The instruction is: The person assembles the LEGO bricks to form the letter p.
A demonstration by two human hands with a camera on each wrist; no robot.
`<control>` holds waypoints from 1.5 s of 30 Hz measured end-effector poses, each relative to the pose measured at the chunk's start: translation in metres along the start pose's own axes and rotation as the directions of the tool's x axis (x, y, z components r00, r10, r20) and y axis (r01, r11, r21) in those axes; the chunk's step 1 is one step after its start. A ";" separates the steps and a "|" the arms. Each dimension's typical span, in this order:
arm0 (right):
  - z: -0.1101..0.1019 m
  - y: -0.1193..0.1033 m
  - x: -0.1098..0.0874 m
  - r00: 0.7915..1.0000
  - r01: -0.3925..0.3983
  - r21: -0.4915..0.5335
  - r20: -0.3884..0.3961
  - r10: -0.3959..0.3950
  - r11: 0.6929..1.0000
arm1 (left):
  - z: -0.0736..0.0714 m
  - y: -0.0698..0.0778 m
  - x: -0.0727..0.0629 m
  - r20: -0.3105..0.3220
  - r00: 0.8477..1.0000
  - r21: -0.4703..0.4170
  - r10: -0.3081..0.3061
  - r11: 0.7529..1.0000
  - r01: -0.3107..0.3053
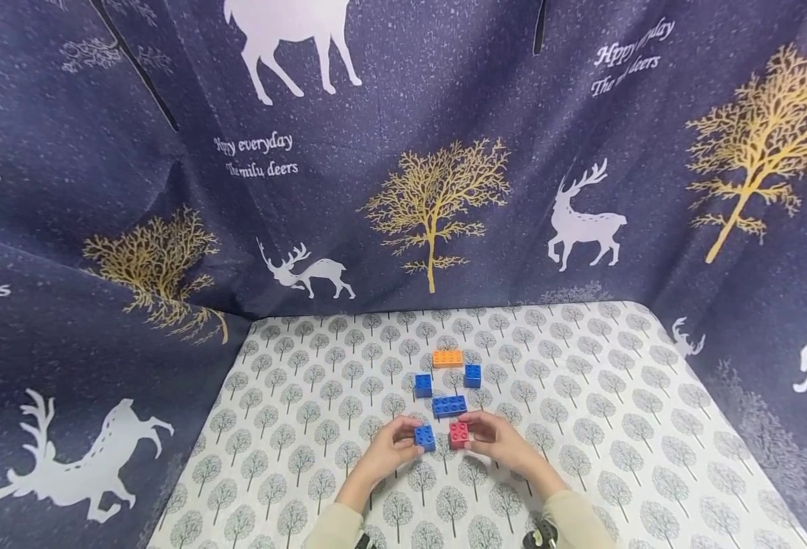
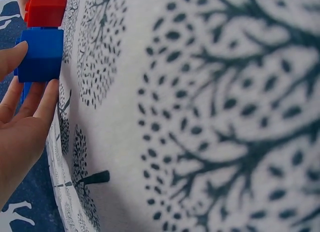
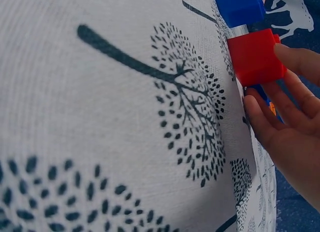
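A square blue toy brick (image 1: 424, 438) is pinched between the thumb and fingers of my left hand (image 1: 387, 450). In the left wrist view, the thumb lies on one side of that blue brick (image 2: 42, 56) and the fingers curl under the other. Just to its right, my right hand (image 1: 503, 444) grips a square red brick (image 1: 458, 435), seen as well in the right wrist view as a red block (image 3: 256, 57). A small gap separates the two bricks. Directly beyond them lies a longer blue brick (image 1: 449, 406), studs up, touched by neither hand.
Farther back are two small blue bricks, one at the left (image 1: 422, 385) and one at the right (image 1: 472, 376), with an orange brick (image 1: 448, 358) behind them. The tree-print cloth (image 1: 294, 457) covers the table. A dark deer-print curtain (image 1: 445, 99) hangs around its back and sides.
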State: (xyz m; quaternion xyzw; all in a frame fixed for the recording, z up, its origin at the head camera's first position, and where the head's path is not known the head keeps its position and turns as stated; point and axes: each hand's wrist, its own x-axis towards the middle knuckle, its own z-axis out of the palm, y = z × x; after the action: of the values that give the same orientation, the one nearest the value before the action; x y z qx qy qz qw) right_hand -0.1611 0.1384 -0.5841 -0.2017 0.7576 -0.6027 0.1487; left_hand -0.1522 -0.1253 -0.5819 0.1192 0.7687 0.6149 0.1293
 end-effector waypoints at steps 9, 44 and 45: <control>0.001 0.002 0.000 0.999 -0.018 -0.043 -0.030 0.017 0.999 | -0.001 -0.003 0.000 0.001 1.000 -0.038 0.003 0.999 -0.003; 0.020 0.001 0.012 0.998 -0.054 0.113 -0.037 0.059 0.992 | -0.013 -0.002 -0.003 -0.047 0.999 0.003 -0.009 1.000 0.010; 0.020 0.002 0.012 0.998 -0.050 0.102 -0.040 0.054 0.993 | -0.013 -0.002 -0.003 -0.048 0.999 0.007 -0.014 1.000 0.014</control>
State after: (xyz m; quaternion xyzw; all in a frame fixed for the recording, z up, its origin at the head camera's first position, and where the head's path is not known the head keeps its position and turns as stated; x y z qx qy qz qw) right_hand -0.1623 0.1159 -0.5903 -0.1613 0.7340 -0.6404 0.1583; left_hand -0.1537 -0.1389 -0.5812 0.0994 0.7746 0.6140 0.1145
